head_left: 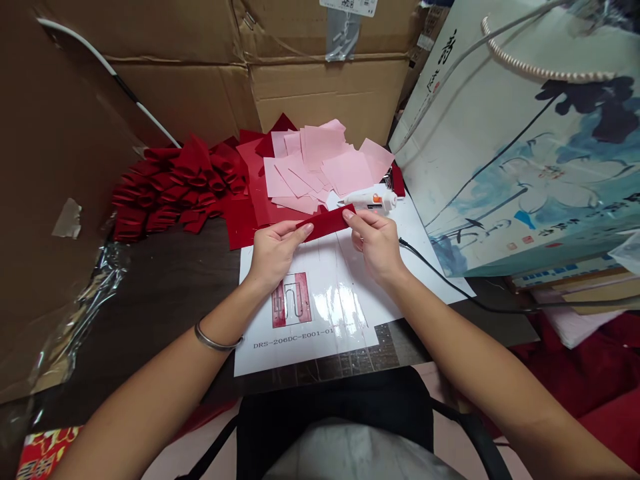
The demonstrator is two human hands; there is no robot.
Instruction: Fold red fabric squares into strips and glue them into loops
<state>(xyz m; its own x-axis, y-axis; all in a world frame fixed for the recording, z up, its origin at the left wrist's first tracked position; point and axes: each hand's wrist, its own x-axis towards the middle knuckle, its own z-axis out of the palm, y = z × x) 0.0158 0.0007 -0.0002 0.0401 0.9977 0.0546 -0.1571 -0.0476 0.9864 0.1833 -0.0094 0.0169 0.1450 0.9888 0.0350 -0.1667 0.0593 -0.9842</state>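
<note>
A narrow dark-red fabric strip (325, 223) is gripped between thumb and fingers of both the left hand (277, 255) and the right hand (376, 247), its long axis running left-right, rising rightward, above a glossy white printed sheet (320, 350).

Dark red fabric strip (325, 223) up between the left hand (274, 255) and right hand (376, 245)!
Flat, narrow, slanting up rightward, pinched at both ends, right over the top edge of the white laminated sheet (300, 327).
</note>
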